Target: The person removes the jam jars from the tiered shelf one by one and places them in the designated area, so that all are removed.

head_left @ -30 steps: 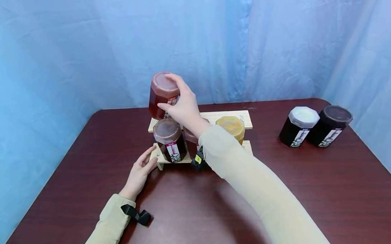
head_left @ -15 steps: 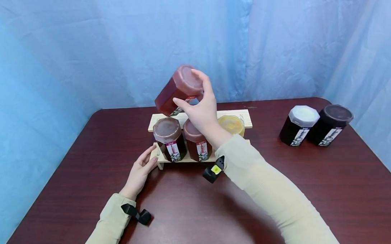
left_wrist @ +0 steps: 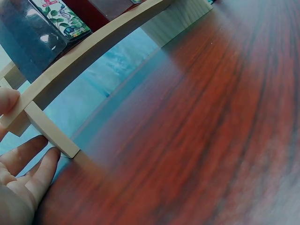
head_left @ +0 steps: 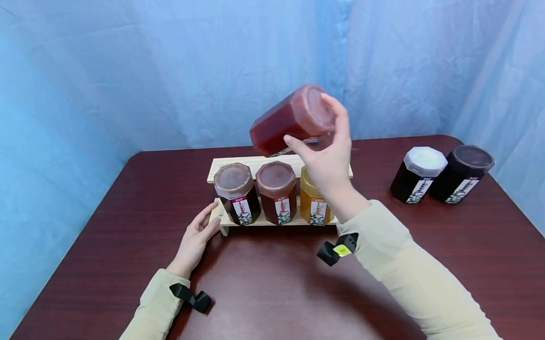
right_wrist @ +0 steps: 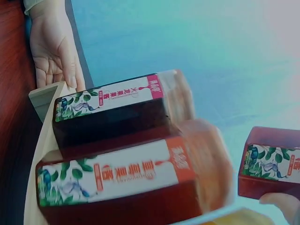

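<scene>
My right hand (head_left: 329,159) grips a red jam jar (head_left: 280,123) by its lid end, thumb on one side and fingers on the other. The jar is tilted well over, above a two-step wooden rack (head_left: 221,219). On the rack's lower step stand a dark jam jar (head_left: 235,191), a reddish-brown jam jar (head_left: 276,190) and a yellow jam jar (head_left: 314,199), partly behind my right hand. My left hand (head_left: 195,240) holds the left end of the rack; in the left wrist view its thumb lies on the step edge, with fingers below by the leg.
Two dark jars, one with a white lid (head_left: 418,175) and one with a dark lid (head_left: 461,174), stand side by side at the right of the brown table (head_left: 268,290). Blue curtains (head_left: 276,55) hang behind. The rack's upper step (head_left: 220,170) is bare at its left.
My right hand has carried the red jam jar rightward from above the rack's left end, tipping it from upright to steeply tilted. My left hand has stayed in place.
</scene>
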`<state>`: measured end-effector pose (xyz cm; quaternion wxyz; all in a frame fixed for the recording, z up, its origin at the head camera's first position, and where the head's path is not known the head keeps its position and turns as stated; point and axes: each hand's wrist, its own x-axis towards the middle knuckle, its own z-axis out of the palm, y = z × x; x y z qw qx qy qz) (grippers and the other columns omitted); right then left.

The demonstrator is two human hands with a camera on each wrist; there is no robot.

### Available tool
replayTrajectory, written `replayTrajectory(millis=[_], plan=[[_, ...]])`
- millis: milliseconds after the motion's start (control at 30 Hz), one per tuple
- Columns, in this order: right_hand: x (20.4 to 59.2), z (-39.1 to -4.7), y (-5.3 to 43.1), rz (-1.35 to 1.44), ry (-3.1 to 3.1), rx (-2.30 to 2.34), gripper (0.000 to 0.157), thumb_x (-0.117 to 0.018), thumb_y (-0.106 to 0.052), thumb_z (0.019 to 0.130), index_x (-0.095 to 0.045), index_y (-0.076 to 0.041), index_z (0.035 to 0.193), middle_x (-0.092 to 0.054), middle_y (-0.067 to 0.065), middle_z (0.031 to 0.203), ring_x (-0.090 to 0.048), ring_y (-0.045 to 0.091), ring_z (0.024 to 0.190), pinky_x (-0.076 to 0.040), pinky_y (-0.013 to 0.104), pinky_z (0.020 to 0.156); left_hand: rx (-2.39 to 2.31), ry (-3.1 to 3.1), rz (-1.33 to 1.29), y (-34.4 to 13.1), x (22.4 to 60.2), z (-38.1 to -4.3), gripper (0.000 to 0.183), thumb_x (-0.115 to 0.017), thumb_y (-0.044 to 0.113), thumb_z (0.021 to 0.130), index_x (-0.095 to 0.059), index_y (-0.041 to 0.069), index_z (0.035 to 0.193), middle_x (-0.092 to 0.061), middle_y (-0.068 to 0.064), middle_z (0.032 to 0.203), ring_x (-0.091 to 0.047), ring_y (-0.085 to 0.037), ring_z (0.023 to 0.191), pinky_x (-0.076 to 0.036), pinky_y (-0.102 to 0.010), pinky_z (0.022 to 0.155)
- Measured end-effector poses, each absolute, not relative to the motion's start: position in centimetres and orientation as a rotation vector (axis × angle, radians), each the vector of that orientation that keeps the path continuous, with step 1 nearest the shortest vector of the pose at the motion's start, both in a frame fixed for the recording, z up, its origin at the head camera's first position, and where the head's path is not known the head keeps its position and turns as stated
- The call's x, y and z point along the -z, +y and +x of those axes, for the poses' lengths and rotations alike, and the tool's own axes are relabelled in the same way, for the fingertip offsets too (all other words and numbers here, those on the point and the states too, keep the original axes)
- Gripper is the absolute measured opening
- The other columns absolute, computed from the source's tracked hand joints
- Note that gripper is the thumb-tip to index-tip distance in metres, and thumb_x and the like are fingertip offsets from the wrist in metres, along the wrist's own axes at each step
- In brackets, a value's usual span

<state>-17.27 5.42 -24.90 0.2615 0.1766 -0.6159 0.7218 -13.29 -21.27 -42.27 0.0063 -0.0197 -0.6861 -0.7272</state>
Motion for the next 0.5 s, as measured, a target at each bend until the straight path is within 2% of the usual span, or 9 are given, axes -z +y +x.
replayTrajectory(millis=[167, 400, 500], plan=[[25.1, -16.8, 7.2, 0.435, -1.681, -1.89, 0.074, -0.075, 0.007, 0.072, -0.041, -0.012, 0.135, -0.049, 0.0, 0.126, -0.058, 0.02, 0.082, -0.054, 0.021, 0.068, 2.292, -2.141, -0.048, -21.4, 42.4, -13.3, 0.051, -0.052, 0.004, 0.096, -0.036, 0.003, 0.144, -0.043, -0.011, 0.14, -0.056, 0.003, 0.103, -0.048, -0.016, 0.089], [25.5, -16.5, 9.2, 0.403, -1.692, -1.844, 0.075, -0.076, 0.009, 0.07, -0.044, -0.013, 0.134, -0.047, 0.0, 0.129, -0.058, 0.018, 0.083, -0.053, 0.019, 0.07, 2.3, -2.147, -0.049, -21.5, 42.4, -13.3, 0.051, -0.049, 0.002, 0.096, -0.034, 0.002, 0.145, -0.031, -0.013, 0.151, -0.053, 0.005, 0.106, -0.047, -0.014, 0.089], [25.6, -16.5, 10.2, 0.37, -1.717, -1.755, 0.074, -0.077, 0.007, 0.07, -0.045, -0.012, 0.134, -0.047, -0.003, 0.13, -0.056, 0.015, 0.095, -0.051, 0.019, 0.078, 2.291, -2.162, -0.056, -21.4, 42.4, -13.3, 0.051, -0.05, 0.003, 0.097, -0.034, 0.002, 0.145, -0.028, -0.011, 0.153, -0.052, 0.006, 0.106, -0.047, -0.014, 0.088]])
